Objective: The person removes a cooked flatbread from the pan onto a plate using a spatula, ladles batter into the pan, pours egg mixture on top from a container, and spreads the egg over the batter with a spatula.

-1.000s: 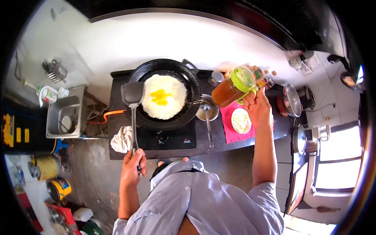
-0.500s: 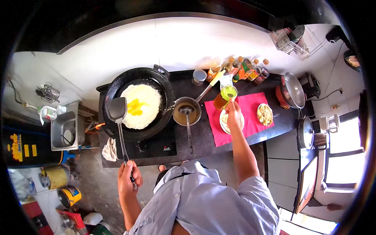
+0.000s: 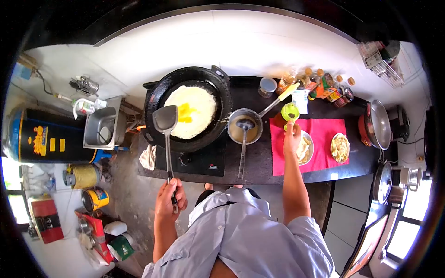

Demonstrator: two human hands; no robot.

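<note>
My left hand (image 3: 170, 198) is closed around the handle of a dark-bladed turner (image 3: 165, 119), whose blade hangs over the left side of a black wok (image 3: 155, 90). In the wok lies a round pale sheet of batter (image 3: 197, 97) with a patch of yellow egg (image 3: 187, 112) on it. My right hand (image 3: 292, 139) is closed on the handle of a green-topped jar (image 3: 291, 111) of amber liquid. Part of the jar is hidden behind the hand and its green top. Just beside that hand, a bowl (image 3: 303, 148) of pale pieces sits on a pink cloth (image 3: 322, 127).
A saucepan (image 3: 255, 134) of cloudy liquid holds a ladle (image 3: 242, 160). Another bowl (image 3: 340, 148) stands on the cloth's right. Seasoning bottles (image 3: 329, 88) line the wall. A crumpled rag (image 3: 148, 157) lies at the counter's left. Farther left is a sink (image 3: 99, 127).
The view has shifted, so the counter appears farther right. Both hands keep their grips, and my right hand sits slightly farther left against the pink cloth, baring more of the bowl.
</note>
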